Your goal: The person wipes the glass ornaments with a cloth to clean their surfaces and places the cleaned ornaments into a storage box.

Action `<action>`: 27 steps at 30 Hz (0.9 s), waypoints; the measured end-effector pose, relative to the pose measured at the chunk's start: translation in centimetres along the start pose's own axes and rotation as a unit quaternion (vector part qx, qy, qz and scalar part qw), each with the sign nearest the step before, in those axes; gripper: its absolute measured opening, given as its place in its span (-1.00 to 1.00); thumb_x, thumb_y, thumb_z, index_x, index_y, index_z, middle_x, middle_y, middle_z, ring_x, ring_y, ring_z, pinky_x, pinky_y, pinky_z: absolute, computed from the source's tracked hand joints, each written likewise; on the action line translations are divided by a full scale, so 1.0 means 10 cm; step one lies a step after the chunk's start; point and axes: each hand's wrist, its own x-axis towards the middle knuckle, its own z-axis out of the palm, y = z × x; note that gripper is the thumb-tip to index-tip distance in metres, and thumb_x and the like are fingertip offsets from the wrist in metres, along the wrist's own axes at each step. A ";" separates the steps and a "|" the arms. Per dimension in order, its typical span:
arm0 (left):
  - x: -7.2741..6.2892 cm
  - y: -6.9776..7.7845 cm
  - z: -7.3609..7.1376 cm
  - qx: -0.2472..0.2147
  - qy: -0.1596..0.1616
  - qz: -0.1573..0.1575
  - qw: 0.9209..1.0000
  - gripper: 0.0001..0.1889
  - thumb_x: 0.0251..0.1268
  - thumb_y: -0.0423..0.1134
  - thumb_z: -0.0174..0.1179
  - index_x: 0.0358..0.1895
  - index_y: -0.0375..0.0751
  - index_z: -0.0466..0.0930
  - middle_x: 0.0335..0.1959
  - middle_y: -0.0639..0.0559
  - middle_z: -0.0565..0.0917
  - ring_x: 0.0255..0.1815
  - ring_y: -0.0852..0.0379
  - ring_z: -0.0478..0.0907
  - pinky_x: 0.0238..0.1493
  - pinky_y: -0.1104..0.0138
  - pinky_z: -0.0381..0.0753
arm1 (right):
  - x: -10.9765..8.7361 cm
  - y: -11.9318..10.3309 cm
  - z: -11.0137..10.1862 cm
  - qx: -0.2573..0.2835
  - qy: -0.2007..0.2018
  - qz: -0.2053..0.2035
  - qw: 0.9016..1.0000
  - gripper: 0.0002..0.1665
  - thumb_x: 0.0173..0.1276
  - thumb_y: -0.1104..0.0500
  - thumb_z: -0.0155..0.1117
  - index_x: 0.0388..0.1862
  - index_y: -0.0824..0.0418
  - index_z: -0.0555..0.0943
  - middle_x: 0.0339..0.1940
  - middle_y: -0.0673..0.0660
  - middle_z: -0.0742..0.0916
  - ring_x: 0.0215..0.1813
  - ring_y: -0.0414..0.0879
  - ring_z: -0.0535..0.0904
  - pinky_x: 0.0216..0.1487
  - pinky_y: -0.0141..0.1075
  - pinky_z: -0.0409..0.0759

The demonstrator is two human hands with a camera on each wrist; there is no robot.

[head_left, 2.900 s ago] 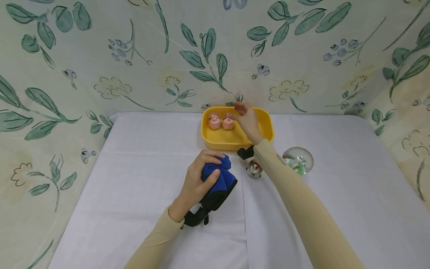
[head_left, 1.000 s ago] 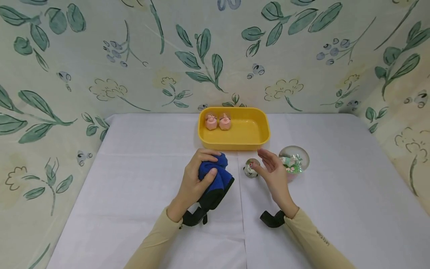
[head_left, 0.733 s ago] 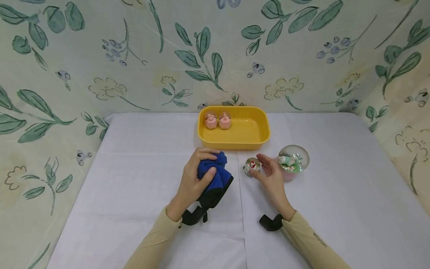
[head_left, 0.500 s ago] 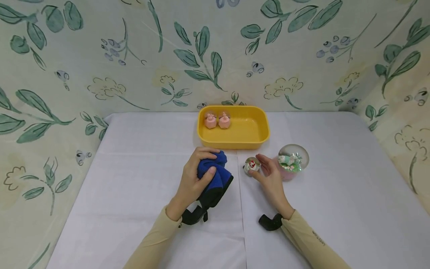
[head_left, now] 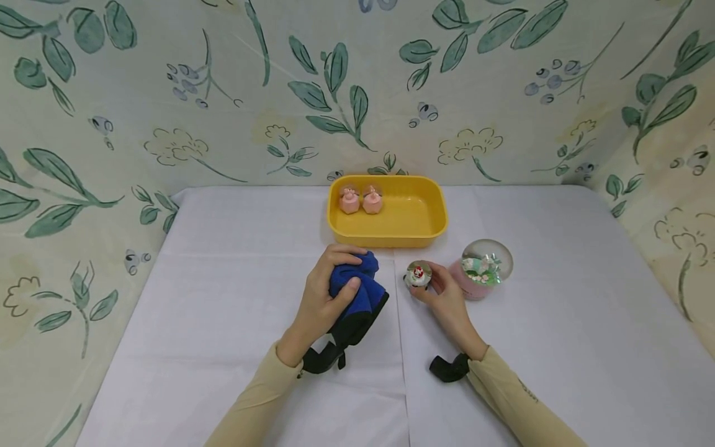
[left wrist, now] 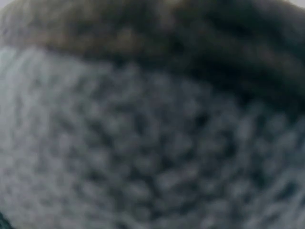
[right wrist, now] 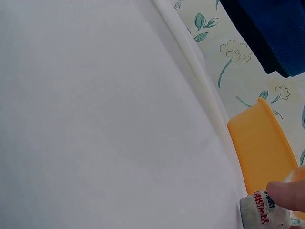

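My left hand (head_left: pixel 318 310) grips a bunched blue cloth (head_left: pixel 365 301) with a dark border, over the middle of the table. Dark, blurred fuzzy fabric (left wrist: pixel 143 152) fills the left wrist view. Thumb and fingers of my right hand (head_left: pixel 451 310) pinch a small snow globe (head_left: pixel 418 274) with a red-and-white figure inside. In the right wrist view, its whitish base (right wrist: pixel 257 212) carries red lettering, with the thumb against it. A larger snow globe (head_left: pixel 472 288) on a pink base stands just to the right of that hand.
A yellow tray (head_left: pixel 385 241) stands at the back of the white-covered table. Two small pink ornaments (head_left: pixel 349 202) sit in its left part. A floral-patterned backdrop (head_left: pixel 223 93) rises behind the table. Black wrist mounts (head_left: pixel 449 369) jut from both wrists.
My right hand has come back from the tray to the small snow globe, and its fingers have closed on it. The left hand keeps holding the cloth in about the same place.
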 end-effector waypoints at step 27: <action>-0.01 -0.04 -0.04 0.028 -0.003 -0.029 0.999 -0.63 0.43 -0.01 -0.01 0.01 -0.28 0.39 0.09 -0.15 0.49 0.10 -0.07 0.46 0.17 0.17 0.44 | -0.05 -0.29 -0.08 -0.026 0.001 -0.088 0.996 -0.41 0.04 0.42 0.47 0.08 0.47 0.48 0.09 0.28 0.56 0.08 0.02 0.50 0.18 -0.31 0.44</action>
